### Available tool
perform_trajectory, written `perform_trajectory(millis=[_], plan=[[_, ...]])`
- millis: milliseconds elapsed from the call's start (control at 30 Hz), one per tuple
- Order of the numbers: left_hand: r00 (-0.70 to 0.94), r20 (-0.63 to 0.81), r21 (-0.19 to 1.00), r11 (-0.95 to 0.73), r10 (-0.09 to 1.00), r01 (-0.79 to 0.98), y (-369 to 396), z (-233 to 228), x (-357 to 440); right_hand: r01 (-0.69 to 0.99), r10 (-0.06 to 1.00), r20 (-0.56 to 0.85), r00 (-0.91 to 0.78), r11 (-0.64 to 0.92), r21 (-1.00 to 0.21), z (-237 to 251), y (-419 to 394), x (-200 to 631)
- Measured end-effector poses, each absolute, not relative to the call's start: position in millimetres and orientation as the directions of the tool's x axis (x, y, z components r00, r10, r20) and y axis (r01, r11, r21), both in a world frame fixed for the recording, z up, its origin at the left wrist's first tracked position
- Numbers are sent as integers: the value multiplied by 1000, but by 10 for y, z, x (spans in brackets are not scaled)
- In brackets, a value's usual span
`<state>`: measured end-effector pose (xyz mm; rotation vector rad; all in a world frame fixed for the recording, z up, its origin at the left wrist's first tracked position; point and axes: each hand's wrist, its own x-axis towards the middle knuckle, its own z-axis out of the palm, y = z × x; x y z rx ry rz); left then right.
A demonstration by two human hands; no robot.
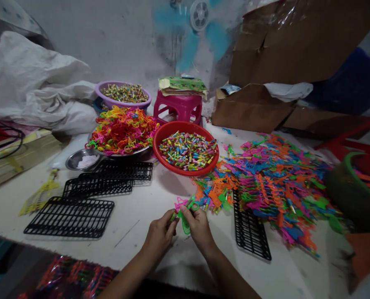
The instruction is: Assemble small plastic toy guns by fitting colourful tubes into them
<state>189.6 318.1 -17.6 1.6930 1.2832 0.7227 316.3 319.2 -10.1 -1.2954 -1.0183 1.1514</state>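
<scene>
Close together over the front middle of the white table [135,249], both my hands work at one small cluster of plastic. My right hand [202,230] is closed on a green plastic toy gun [185,224], thumb on top. In my left hand [160,231], thumb and finger pinch a small yellow-green tube [173,215] against the toy's side. A pink plastic piece [180,202] shows just beyond the fingertips; whether it is held or lies behind I cannot tell. Past my hands stands a red basin [164,160] full of small coloured tubes [187,151]. Coloured toy guns [275,178] lie heaped at right.
Black plastic racks [69,218] lie at left, another rack [251,232] at right. Behind them are a metal bowl [73,162] of white powder, a pile of bright plastic pieces [124,131], a purple basin [98,89], a pink stool [185,104], cardboard boxes [250,110] and a green bucket [337,199].
</scene>
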Motion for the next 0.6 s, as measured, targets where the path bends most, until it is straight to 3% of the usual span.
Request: perform_trajectory(millis=[200,367,600], plan=[[316,-117,928,-10,942,372,3166,-112,1919,-89,985,-78,151,-65,-994,-79,3150,3193],[324,-100,925,-31,941,378,3152,-110,1946,9,979,-48,200,-51,-999,-78,3136,3229],[436,-9,826,-239,900,511,3112,-117,1967,-17,969,-39,244,-36,-999,-193,3121,3170]])
